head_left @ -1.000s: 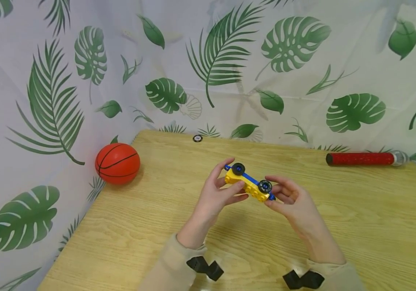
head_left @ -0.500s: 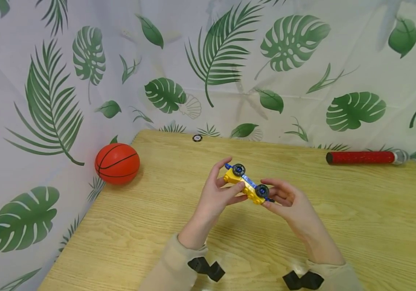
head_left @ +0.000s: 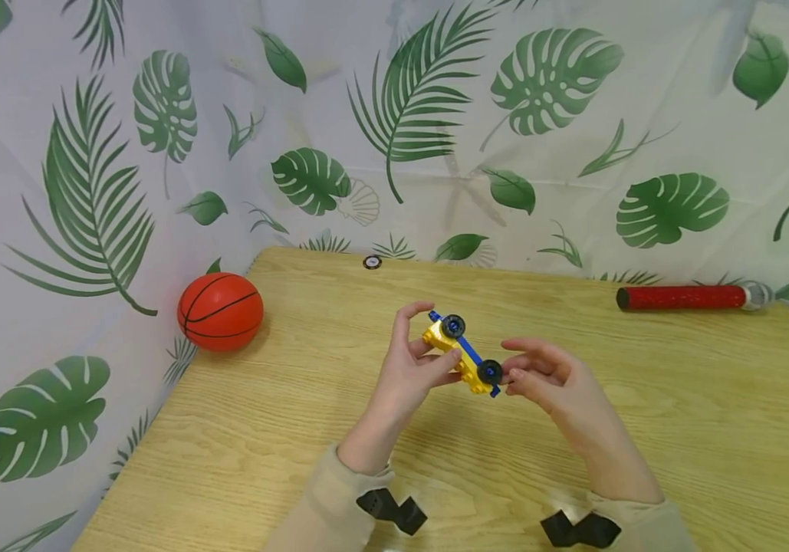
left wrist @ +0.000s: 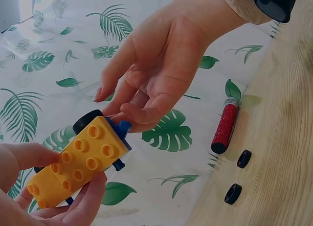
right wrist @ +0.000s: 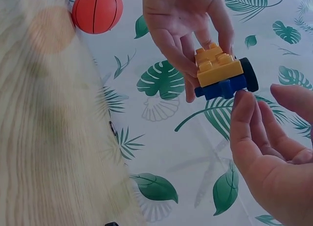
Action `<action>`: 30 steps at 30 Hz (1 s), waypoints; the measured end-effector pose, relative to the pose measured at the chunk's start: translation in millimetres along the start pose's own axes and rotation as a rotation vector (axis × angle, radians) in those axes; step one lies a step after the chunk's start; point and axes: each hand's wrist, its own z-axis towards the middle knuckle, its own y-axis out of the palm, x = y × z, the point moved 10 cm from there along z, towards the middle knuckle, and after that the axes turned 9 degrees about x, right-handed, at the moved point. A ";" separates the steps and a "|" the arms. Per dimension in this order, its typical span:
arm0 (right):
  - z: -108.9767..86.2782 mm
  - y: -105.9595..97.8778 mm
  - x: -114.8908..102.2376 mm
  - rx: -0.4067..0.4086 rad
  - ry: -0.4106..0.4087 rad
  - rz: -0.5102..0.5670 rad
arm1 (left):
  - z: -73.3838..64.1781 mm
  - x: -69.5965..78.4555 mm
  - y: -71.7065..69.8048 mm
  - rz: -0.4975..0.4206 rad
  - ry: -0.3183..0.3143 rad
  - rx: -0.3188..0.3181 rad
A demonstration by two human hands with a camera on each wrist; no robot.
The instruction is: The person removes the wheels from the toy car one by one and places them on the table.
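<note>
A yellow and blue toy car (head_left: 468, 359) built of studded blocks is tilted above the table. My left hand (head_left: 401, 372) grips its yellow body between thumb and fingers. Two black wheels show on one side, while bare blue axle ends show on the other in the left wrist view. My right hand (head_left: 560, 391) is beside the car's lower end, fingers bent and parted, the tips at or very near a wheel (right wrist: 249, 74). Two loose black tyres (left wrist: 244, 158) lie on the table in the left wrist view; they cannot be made out in the head view.
On the wooden table (head_left: 263, 429) are a red basketball (head_left: 220, 312) at the left edge, a red microphone (head_left: 684, 297) at the back right and a small black-and-white disc (head_left: 372, 262) at the back. A leaf-patterned cloth (head_left: 339, 92) hangs behind.
The car's right end has tipped downward and turned nearer to upright. My right fingers have come off that end and moved slightly right; my left hand keeps its grip.
</note>
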 end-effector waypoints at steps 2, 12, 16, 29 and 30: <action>0.3 0.8 0.6 -0.005 0.004 0.004 | -0.4 -0.7 -0.1 0.007 -0.001 0.000; -0.7 5.6 3.9 0.008 0.026 -0.096 | -2.3 -4.1 -1.8 -0.004 -0.021 0.003; -0.8 5.7 3.8 0.024 0.041 -0.121 | -1.9 -3.9 -1.4 -0.024 -0.016 -0.004; -2.1 7.6 8.4 0.054 0.086 -0.184 | -3.1 -1.8 2.9 -0.039 -0.017 -0.027; -2.0 7.7 8.5 0.056 0.084 -0.192 | -3.2 -2.0 3.1 -0.043 -0.019 -0.030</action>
